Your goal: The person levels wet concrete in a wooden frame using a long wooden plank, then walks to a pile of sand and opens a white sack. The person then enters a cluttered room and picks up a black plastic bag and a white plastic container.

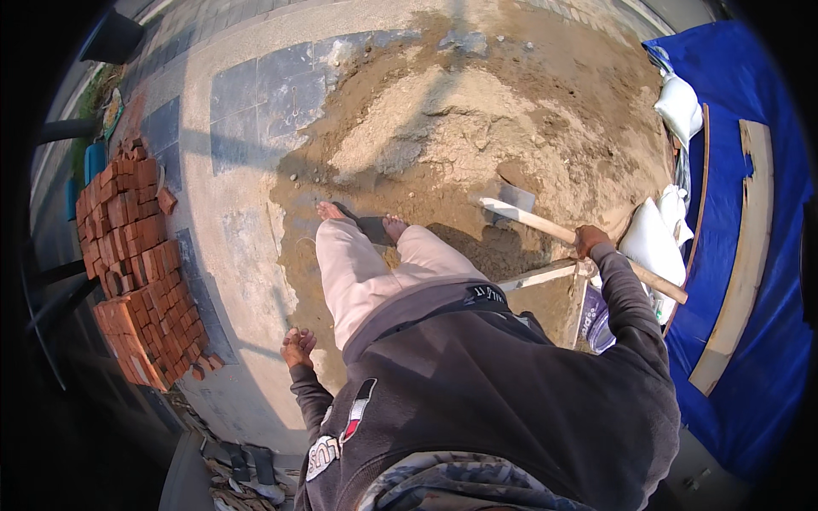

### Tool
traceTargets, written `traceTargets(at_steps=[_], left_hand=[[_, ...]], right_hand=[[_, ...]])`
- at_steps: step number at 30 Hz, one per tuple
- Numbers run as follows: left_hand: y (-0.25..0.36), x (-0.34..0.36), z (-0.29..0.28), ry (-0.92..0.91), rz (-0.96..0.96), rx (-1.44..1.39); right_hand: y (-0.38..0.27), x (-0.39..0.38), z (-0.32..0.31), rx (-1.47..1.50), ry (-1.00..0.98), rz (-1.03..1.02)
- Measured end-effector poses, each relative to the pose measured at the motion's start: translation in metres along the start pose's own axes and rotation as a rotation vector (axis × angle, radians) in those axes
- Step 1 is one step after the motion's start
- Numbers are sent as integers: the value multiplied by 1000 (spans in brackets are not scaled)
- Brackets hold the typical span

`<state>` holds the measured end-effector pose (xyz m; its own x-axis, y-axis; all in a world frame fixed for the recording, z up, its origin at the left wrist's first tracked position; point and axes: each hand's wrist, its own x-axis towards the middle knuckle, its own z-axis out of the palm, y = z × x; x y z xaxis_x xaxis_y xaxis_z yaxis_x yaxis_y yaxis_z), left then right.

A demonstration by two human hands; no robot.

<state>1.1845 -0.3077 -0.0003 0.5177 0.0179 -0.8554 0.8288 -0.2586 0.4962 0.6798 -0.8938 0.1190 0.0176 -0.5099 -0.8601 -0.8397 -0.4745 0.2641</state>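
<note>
**One hand on the shovel, feet in the sand**

The right hand (590, 240) is closed around the wooden handle of a shovel (569, 232), whose blade rests on the sand pile (477, 136) just right of the bare feet. The left hand (297, 347) hangs free at the near left, fingers loosely open, holding nothing.

A one-handed grip could let the blade twist or slide toward the unprotected toes, and loose sand may shift underfoot. The brick stack (136, 255) lies well apart on the left.

The blade's edge is blurred, and the wooden frame (545, 277) is partly hidden behind the right sleeve.
</note>
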Motion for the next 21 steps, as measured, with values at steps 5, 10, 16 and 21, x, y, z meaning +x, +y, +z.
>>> traceTargets(at_steps=[5,10,16,21], left_hand=[[29,30,3,-13,-44,19],[53,55,-17,-13,-137,-10],[125,97,-85,54,-254,100],[268,161,-67,149,-8,231]], right_hand=[[-28,16,-18,-252,249,110],[-55,36,-10,-372,205,363],[-110,2,-46,-384,183,548],[-158,25,-46,-43,318,442]])
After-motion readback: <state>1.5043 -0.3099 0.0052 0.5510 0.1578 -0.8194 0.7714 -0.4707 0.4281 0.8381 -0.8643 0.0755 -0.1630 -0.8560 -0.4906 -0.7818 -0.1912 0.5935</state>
